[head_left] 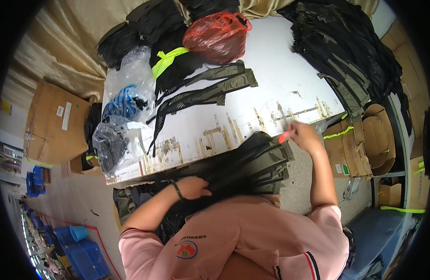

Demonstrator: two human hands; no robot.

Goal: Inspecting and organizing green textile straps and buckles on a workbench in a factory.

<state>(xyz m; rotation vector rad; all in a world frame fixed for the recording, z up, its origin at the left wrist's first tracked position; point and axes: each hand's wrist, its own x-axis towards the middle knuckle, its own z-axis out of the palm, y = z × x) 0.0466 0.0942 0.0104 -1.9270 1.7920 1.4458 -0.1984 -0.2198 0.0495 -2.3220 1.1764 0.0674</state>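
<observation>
Dark fabric pieces [238, 170], black with olive-green strips, lie across my lap below the table's front edge. My left hand [192, 187] is closed on the black fabric at its left part, and a dark band circles that wrist. Off the right end of the strips, near the table corner, my right hand [303, 136] is raised. Its fingers are pinched around a small orange-red object [283, 137], whose kind I cannot make out. On the table, similar black mesh pieces with olive ends [210, 88] lie spread out.
The white table [271, 51] has worn tape marks along its front. It bears a red plastic bag [218, 37], clear plastic bags [135, 70], a neon-yellow cloth [168, 60] and dark fabric piles [350, 51]. Cardboard boxes [56, 126] stand left; an opened carton [378, 140] stands right.
</observation>
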